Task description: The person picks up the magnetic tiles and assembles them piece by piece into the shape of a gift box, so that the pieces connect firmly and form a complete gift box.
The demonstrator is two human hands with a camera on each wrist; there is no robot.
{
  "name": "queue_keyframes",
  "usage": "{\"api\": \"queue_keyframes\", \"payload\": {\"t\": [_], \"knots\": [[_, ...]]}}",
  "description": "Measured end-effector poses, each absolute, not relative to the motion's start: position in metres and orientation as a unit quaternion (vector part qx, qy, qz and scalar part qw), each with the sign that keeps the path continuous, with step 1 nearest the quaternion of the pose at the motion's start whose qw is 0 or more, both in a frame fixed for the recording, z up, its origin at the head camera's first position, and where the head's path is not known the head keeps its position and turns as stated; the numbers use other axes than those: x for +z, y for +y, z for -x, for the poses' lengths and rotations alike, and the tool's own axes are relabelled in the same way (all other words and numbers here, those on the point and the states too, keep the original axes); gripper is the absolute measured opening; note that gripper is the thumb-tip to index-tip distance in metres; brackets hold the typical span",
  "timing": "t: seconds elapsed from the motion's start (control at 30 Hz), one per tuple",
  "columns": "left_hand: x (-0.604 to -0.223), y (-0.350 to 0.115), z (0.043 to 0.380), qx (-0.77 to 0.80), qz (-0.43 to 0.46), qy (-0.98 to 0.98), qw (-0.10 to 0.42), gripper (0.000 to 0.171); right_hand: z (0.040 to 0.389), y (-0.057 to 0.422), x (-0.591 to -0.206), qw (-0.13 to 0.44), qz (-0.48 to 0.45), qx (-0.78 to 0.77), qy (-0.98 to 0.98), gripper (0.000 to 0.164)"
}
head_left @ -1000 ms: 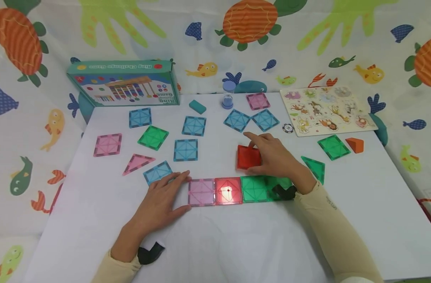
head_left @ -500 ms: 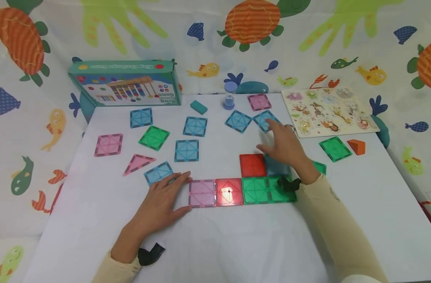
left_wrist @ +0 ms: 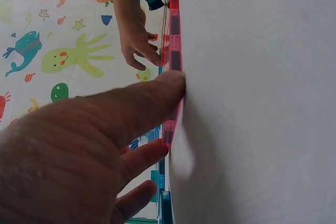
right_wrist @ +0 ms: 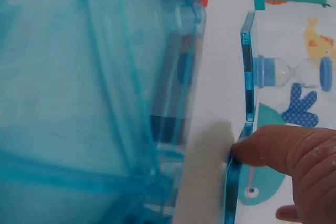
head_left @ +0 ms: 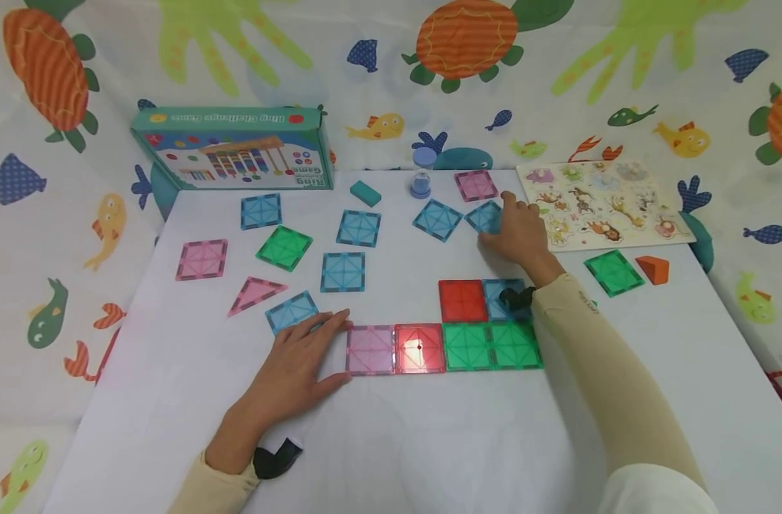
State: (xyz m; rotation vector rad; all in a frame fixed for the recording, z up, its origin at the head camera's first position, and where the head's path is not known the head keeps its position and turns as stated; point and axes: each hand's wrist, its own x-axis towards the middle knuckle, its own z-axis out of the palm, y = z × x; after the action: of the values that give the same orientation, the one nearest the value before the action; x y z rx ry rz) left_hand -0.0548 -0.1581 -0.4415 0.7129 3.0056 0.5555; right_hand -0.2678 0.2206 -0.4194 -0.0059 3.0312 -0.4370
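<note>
In the head view my left hand (head_left: 301, 364) rests at the left end of a row of magnetic tiles, its thumb and fingertips at the pink tile (head_left: 370, 350). The left wrist view shows the thumb against the edge of that pink tile (left_wrist: 175, 51). To its right follow a red tile (head_left: 419, 348) and two green tiles (head_left: 466, 346). A second red tile (head_left: 461, 300) and a blue tile (head_left: 496, 285) lie above the green ones, against them. Farther back my right hand (head_left: 519, 228) pinches a blue tile (head_left: 484, 216), thumb on its near edge (right_wrist: 231, 182).
Loose blue, green and pink tiles lie left of centre, among them a pink triangle (head_left: 255, 294). At the back stand a game box (head_left: 233, 153) and a small hourglass (head_left: 421, 178). An animal puzzle board (head_left: 606, 203), a green tile (head_left: 614, 273) and an orange block (head_left: 653, 270) lie right.
My right hand has let go of the red tile, which now lies against the green row, and has moved back to the far blue tile. My left hand has stayed at the pink tile.
</note>
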Motion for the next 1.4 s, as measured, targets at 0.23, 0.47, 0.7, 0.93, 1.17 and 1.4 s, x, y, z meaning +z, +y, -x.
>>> {"api": "queue_keyframes", "payload": {"t": [0.23, 0.47, 0.7, 0.93, 1.17, 1.4], "knots": [[-0.440, -0.158, 0.056, 0.181, -0.221, 0.958, 0.014, 0.097, 0.233, 0.210, -0.404, -0.058, 0.089, -0.202, 0.974, 0.092], [-0.439, -0.158, 0.055, 0.172, -0.218, 0.961, 0.011, 0.098, 0.182, 0.167, -0.406, 0.006, 0.283, -0.249, 0.926, 0.099], [-0.440, -0.158, 0.056, 0.172, -0.218, 0.961, 0.015, 0.099, 0.167, 0.148, -0.423, 0.060, 0.318, -0.231, 0.918, 0.096], [-0.440, -0.157, 0.056, 0.172, -0.220, 0.960, 0.010, 0.098, 0.169, 0.152, -0.421, 0.084, 0.324, -0.231, 0.914, 0.089], [-0.441, -0.158, 0.056, 0.174, -0.223, 0.959, 0.010, 0.099, 0.212, 0.161, -0.414, 0.022, 0.230, -0.233, 0.945, 0.085], [-0.441, -0.158, 0.056, 0.178, -0.224, 0.958, 0.012, 0.098, 0.272, 0.159, -0.413, 0.036, 0.129, -0.175, 0.975, 0.095]]}}
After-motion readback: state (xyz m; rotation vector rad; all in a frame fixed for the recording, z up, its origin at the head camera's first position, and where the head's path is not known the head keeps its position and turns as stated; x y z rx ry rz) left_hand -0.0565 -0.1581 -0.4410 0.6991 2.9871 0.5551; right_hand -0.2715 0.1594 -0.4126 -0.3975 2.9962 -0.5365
